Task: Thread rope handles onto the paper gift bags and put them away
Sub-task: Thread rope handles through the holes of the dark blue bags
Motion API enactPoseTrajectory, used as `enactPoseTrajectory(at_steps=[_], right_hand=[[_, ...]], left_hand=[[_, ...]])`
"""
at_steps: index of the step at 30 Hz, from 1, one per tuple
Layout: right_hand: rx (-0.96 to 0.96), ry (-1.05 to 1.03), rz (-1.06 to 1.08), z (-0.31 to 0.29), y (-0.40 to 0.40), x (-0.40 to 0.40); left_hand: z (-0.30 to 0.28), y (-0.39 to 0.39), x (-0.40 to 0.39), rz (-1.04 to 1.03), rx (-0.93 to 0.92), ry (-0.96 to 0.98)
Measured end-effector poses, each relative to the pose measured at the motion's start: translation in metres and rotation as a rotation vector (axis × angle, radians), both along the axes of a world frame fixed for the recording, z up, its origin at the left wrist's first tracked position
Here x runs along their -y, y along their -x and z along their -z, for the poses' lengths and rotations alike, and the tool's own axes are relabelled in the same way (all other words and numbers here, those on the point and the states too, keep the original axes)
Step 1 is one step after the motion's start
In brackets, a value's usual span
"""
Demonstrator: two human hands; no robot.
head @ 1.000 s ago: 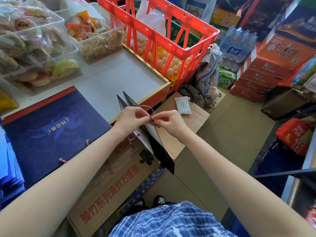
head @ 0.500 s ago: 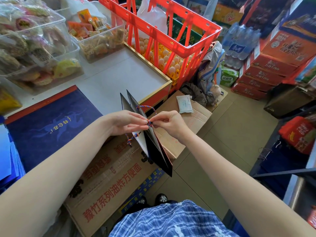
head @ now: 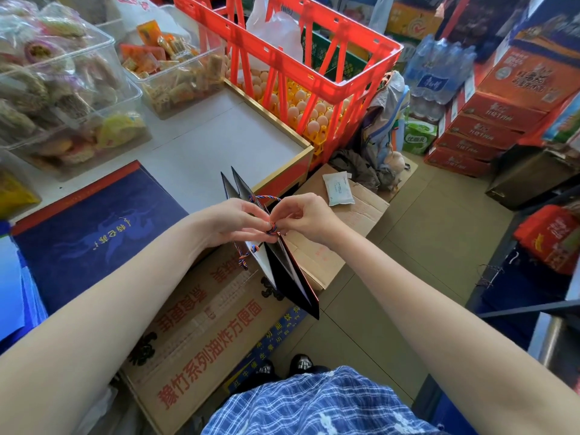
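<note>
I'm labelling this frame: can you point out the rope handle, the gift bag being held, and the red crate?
rope handle [head: 272, 230], head view, on the knot between the fingertips.
gift bag [head: 298, 287], head view, on its dark lower panel.
red crate [head: 329, 78], head view, on its near rim.

Your legible lettering: cardboard box [head: 201, 356], lower centre, red print "豫竹系列油炸方便面"; green carton [head: 419, 138], right of centre, "优酸乳"; navy bag [head: 94, 233] at left, blue script you cannot make out.
</note>
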State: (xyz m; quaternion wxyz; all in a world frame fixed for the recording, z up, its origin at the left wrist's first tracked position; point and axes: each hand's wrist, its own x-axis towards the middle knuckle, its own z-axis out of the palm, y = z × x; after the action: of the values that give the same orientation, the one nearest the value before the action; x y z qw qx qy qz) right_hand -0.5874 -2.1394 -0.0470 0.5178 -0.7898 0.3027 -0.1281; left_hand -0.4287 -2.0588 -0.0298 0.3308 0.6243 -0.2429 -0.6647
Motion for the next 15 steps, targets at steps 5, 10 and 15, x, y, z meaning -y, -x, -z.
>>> enactPoseTrajectory(at_steps=[5, 10, 15], right_hand=[[0.061, -0.311, 0.094, 0.001, 0.008, 0.007], [0.071, -0.408, 0.151, 0.002, 0.013, 0.013], [0.064, -0.400, 0.189, 0.002, 0.012, 0.012]], left_hand=[[0.002, 0.002, -0.004, 0.005, -0.031, 0.133], [0.008, 0.012, -0.005, -0.030, 0.069, 0.248], [0.010, 0.017, -0.001, -0.046, 0.232, 0.271]])
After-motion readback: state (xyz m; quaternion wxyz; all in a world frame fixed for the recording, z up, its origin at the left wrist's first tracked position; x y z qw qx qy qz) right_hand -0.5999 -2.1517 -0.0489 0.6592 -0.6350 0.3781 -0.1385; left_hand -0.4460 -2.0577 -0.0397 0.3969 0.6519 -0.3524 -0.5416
